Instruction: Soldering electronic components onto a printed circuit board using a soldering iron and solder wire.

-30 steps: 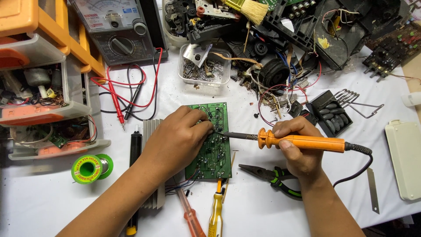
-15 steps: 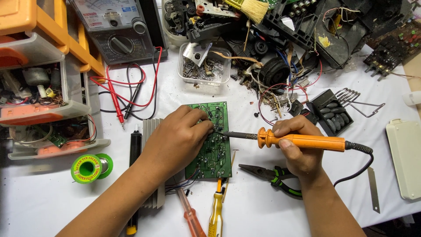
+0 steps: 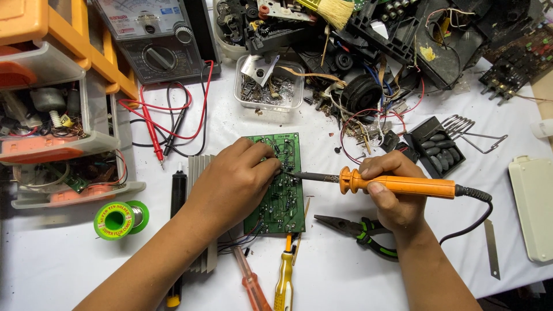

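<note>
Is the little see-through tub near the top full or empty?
Partly full. The clear tub holds a low heap of small metal bits, with its walls bare above them. It has no lid on and stands upright on the white table.

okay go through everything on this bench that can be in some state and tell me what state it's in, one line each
left hand: resting on the green circuit board, fingertips at the iron's tip
right hand: gripping the soldering iron, held level, tip on the board
needle-nose pliers: lying unheld, jaws shut
solder spool: lying flat, unheld
multimeter probes: lying loose on the table
parts drawers: pulled open
clear tray: uncovered, holding small metal parts
</note>
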